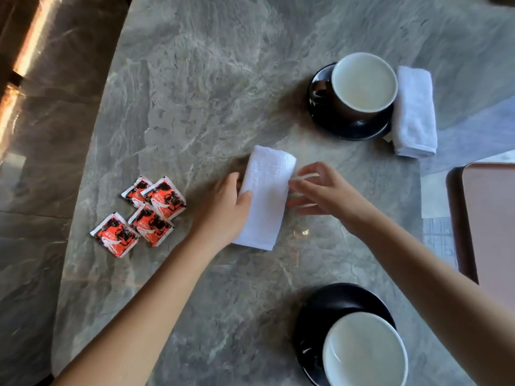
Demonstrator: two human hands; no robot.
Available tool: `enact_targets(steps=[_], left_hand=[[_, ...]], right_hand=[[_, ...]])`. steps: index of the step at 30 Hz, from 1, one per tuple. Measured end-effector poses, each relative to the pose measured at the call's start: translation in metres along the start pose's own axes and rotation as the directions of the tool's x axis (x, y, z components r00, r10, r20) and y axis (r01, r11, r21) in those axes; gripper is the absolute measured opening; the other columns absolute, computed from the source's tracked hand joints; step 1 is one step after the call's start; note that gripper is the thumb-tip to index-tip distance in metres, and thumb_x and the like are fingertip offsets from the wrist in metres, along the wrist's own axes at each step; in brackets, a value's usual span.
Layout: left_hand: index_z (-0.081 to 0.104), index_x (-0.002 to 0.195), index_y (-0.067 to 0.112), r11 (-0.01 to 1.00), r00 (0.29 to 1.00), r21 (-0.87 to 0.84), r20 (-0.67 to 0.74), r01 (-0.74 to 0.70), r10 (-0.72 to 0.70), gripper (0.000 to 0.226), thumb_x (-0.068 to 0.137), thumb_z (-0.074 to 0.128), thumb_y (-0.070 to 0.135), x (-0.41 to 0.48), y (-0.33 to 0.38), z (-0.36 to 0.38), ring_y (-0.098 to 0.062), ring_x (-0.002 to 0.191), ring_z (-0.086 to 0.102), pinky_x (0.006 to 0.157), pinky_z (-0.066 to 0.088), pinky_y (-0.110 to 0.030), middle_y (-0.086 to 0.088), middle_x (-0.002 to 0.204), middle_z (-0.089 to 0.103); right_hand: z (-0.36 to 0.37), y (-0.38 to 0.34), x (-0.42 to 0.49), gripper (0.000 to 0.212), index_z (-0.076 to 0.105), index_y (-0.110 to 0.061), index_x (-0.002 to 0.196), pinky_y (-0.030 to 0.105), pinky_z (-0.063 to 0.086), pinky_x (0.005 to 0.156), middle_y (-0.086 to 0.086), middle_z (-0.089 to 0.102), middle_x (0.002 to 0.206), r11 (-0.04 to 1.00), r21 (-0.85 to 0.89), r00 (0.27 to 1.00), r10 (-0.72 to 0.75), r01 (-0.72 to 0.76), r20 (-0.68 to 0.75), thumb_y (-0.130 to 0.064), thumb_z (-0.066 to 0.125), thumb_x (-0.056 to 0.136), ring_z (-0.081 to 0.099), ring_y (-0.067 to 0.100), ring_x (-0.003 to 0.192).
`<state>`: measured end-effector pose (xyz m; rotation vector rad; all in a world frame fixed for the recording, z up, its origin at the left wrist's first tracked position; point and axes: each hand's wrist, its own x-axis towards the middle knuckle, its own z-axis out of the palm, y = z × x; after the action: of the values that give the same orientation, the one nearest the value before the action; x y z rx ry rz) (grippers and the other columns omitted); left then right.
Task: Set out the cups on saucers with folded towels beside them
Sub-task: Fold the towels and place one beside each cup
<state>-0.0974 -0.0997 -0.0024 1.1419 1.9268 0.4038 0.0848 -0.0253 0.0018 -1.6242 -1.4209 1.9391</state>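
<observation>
The left hand (223, 207) and right hand (326, 190) are bare, as are both slender forearms.

Edges, blur and small print

The near cup (365, 355) and its saucer (315, 321) run off the bottom edge, and the tray (490, 218) runs off the right. The right hand (326, 190) is motion-blurred at the fingers, so whether it touches the towel (264, 201) cannot be told. The left hand (223, 210) has its fingertips out of sight at the towel's edge. The print on the packets (161, 199) is too small to read.
</observation>
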Motion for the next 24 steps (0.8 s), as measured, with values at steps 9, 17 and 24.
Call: enact_targets(steps=[9, 17, 24], left_hand=[[0.056, 0.097, 0.009, 0.992, 0.997, -0.112, -0.060, -0.063, 0.057, 0.015, 0.093, 0.044, 0.017, -0.004, 0.005, 0.025, -0.028, 0.095, 0.055, 0.085, 0.045, -0.043, -0.008, 0.101, 0.050], [0.043, 0.126, 0.018, 0.839, 0.991, -0.538, 0.055, -0.074, 0.123, 0.035, 0.093, 0.051, 0.011, -0.016, 0.041, 0.044, 0.000, 0.094, 0.059, 0.078, 0.050, -0.016, 0.009, 0.108, 0.061], [0.040, 0.130, 0.027, 0.868, 0.946, -0.480, 0.209, -0.122, 0.249, 0.052, 0.084, 0.063, 0.037, -0.006, 0.124, 0.053, -0.009, 0.100, 0.062, 0.084, 0.047, -0.026, -0.001, 0.113, 0.065]], right_hand=[[0.017, -0.001, -0.005, 0.038, 0.053, -0.005, 0.113, 0.035, 0.059, 0.077, 0.005, 0.060, 0.095, 0.996, -0.024, 0.996, -0.082, 0.083, 0.024, -0.021, 0.071, 0.083, 0.063, 0.017, 0.089], [-0.026, -0.002, -0.024, 0.027, 0.047, -0.011, 0.113, 0.031, 0.053, 0.074, 0.009, 0.063, 0.100, 0.990, 0.081, 0.993, -0.120, 0.117, 0.023, -0.010, 0.060, 0.089, 0.064, 0.018, 0.088], [-0.095, 0.007, -0.069, 0.037, 0.054, -0.004, 0.113, 0.017, 0.044, 0.065, 0.003, 0.060, 0.092, 0.976, 0.136, 0.985, -0.161, 0.169, -0.070, -0.016, 0.055, 0.078, 0.058, 0.009, 0.080]])
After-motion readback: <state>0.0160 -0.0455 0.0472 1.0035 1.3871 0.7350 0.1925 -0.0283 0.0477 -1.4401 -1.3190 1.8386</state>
